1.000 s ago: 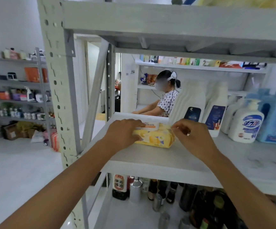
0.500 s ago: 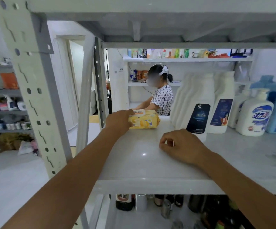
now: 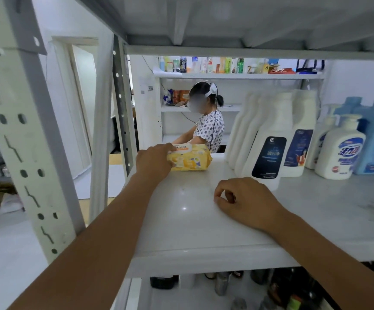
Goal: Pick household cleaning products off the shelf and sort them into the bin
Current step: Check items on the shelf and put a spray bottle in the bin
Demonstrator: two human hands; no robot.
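Wipes pack (image 3: 190, 159): soft yellow packet with a white lid flap, lying flat at the back left of the shelf (image 3: 188, 224).
Left hand (image 3: 153, 163): fingers curled round the packet's left end.
Right hand (image 3: 248, 201): loosely curled, holding nothing, resting on the shelf.
Shelf: smooth glossy white board.
Bottles (image 3: 268, 139): white plastic, upright, at right.

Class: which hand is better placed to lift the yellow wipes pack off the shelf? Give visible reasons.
Left. The left hand grips the left end of the yellow wipes pack. The right hand rests loosely curled on the shelf, apart from the pack, holding nothing.
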